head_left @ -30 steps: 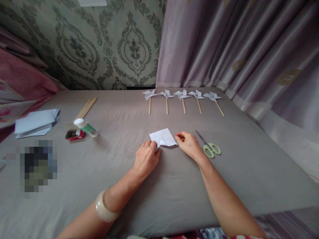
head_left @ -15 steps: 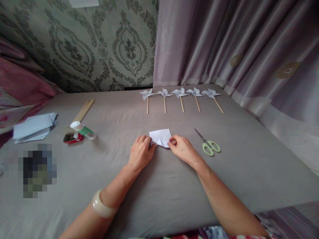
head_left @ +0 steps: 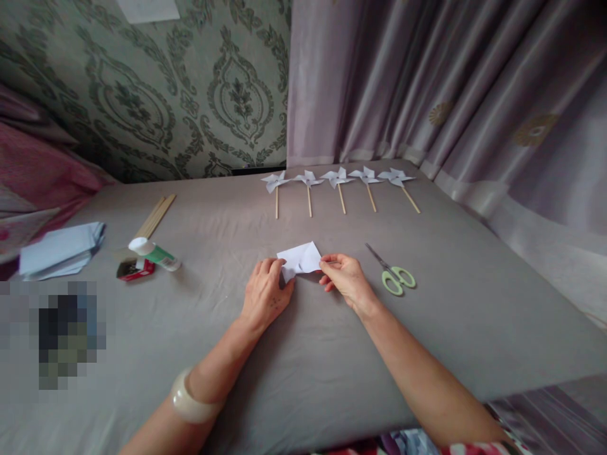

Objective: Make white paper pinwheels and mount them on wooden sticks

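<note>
A small white sheet of paper point(head_left: 303, 256) with a cut, lifted flap lies between my hands near the middle of the table. My left hand point(head_left: 267, 292) is closed on its left side, thumb and fingers at the paper's edge. At the right edge, my right hand point(head_left: 344, 277) pinches the paper between thumb and forefinger, the other fingers curled below. Scissors with light green handles point(head_left: 397, 280) rest to the right of my right hand, blades pointing away.
Several white paper pinwheels point(head_left: 337, 179) on wooden sticks line the table's far side. On the left are wooden sticks point(head_left: 156, 216), a glue bottle point(head_left: 159, 255) with a white cap, a small red box point(head_left: 135, 270) and a stack of paper point(head_left: 59, 251). Curtains point(head_left: 379, 82) hang behind.
The paper has turned a little, its right side now higher. My right hand has shifted its hold up along the right edge. The whole view has moved slightly.
</note>
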